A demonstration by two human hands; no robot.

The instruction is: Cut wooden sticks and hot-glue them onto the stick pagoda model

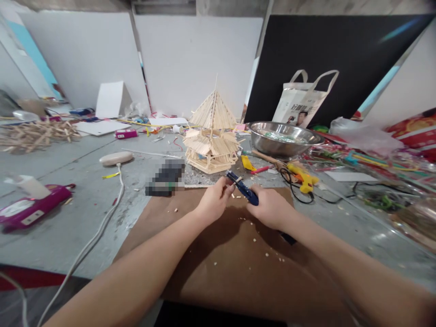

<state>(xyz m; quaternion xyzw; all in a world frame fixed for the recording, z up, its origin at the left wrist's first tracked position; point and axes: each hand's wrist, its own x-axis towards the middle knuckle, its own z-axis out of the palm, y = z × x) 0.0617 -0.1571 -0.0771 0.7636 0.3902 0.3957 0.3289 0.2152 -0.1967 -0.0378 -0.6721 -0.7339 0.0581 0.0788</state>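
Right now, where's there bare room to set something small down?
Left: mostly bare tabletop between the white cable and the brown sheet. Right: more, between the yellow glue gun and the right forearm. Crowded: around the stick pagoda and steel bowl, and where left hand, right hand and blue tool cluster.

room lies over the brown paper (211, 281), but the blue tool (250, 196) and, beyond it, the stick tower (211, 145) bar passage.
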